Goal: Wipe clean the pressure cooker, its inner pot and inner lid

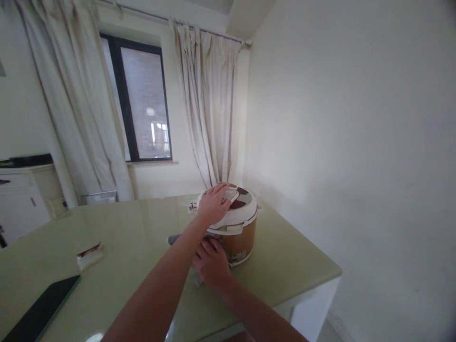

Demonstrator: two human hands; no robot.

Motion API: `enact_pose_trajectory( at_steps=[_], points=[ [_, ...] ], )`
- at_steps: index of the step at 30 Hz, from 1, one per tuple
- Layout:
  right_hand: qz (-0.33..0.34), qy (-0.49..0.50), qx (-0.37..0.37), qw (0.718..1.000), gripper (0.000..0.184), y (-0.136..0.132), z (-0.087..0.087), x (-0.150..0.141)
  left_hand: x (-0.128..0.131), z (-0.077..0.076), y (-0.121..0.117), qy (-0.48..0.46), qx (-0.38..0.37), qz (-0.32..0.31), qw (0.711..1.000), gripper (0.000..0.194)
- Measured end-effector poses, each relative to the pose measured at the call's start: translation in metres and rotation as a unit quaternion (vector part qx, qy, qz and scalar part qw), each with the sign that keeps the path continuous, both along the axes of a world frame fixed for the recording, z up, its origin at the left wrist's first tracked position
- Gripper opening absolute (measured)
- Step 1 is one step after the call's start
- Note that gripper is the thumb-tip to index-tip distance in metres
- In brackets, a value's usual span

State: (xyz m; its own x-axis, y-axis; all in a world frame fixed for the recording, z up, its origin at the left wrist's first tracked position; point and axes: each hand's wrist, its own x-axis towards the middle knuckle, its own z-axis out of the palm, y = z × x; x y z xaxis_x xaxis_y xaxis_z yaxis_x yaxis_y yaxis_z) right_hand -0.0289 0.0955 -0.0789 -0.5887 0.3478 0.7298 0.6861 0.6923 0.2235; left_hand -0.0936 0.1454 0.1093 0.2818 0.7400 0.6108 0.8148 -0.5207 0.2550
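Observation:
A round rice cooker [242, 240] with a brown body and white lid rim stands on the green tabletop. On top of its lid lies my left hand [213, 204], fingers and thumb curled over the handle area. Lower down, my right hand [213, 263] presses a grey cloth [173, 239] against the cooker's near left side. Part of the cloth sticks out to the left, behind my left forearm; the rest is mostly hidden under my fingers. The cooker's lid looks closed.
A small white packet [89, 256] and a dark flat tablet-like object [44, 308] lie on the left of the green table [135, 237]. The table's right edge runs beside a white wall [342, 142]. Behind are curtains [210, 95], a window [144, 95] and a white cabinet [21, 199].

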Motion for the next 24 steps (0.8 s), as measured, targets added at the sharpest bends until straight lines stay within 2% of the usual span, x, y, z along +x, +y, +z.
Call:
enact_pose_trajectory(
  at_steps=[2, 4, 5, 7, 9, 10, 12, 14, 17, 19, 21, 24],
  points=[
    [-0.01, 0.059, 0.029, 0.998, 0.034, -0.014, -0.019, 0.045, 0.0, -0.001, 0.001, -0.003, 0.003, -0.001, 1.0, 0.056],
    [-0.044, 0.118, 0.009, 0.992, 0.027, -0.023, -0.036, 0.088, 0.0, -0.001, 0.001, -0.01, 0.0, 0.0, 1.0, 0.056],
    [-0.069, 0.163, 0.002, 0.984, 0.023, -0.024, -0.041, 0.106, 0.0, -0.002, 0.001, -0.012, -0.002, 0.0, 1.0, 0.056],
    [-0.109, 0.271, -0.024, 0.956, 0.031, -0.018, -0.04, 0.131, 0.001, -0.002, 0.001, -0.015, -0.002, 0.001, 1.0, 0.056],
    [-0.113, 0.363, -0.056, 0.923, 0.048, -0.006, -0.022, 0.144, 0.001, -0.002, 0.0, -0.02, 0.001, -0.001, 1.0, 0.055],
    [-0.103, 0.392, -0.068, 0.912, 0.054, 0.0, -0.006, 0.146, 0.001, -0.001, 0.0, -0.027, 0.002, -0.004, 1.0, 0.053],
    [-0.078, 0.407, -0.07, 0.908, 0.056, 0.006, 0.034, 0.145, 0.0, 0.001, 0.0, -0.052, -0.006, -0.014, 0.999, 0.049],
    [-0.063, 0.373, -0.06, 0.924, 0.045, 0.002, 0.077, 0.138, -0.002, 0.004, 0.0, -0.083, -0.024, -0.031, 0.996, 0.05],
    [-0.033, 0.2, -0.098, 0.974, 0.035, -0.02, 0.128, 0.119, -0.005, 0.008, 0.0, -0.116, -0.047, -0.063, 0.99, 0.058],
    [-0.017, 0.093, -0.112, 0.989, 0.036, -0.034, 0.145, 0.106, -0.007, 0.01, 0.001, -0.126, -0.052, -0.072, 0.988, 0.059],
    [-0.021, 0.035, -0.124, 0.991, 0.038, -0.041, 0.151, 0.101, -0.007, 0.01, 0.001, -0.128, -0.051, -0.073, 0.988, 0.058],
    [-0.069, 0.063, -0.14, 0.986, 0.036, -0.041, 0.147, 0.112, -0.006, 0.007, 0.001, -0.121, -0.042, -0.064, 0.99, 0.057]
  ],
)
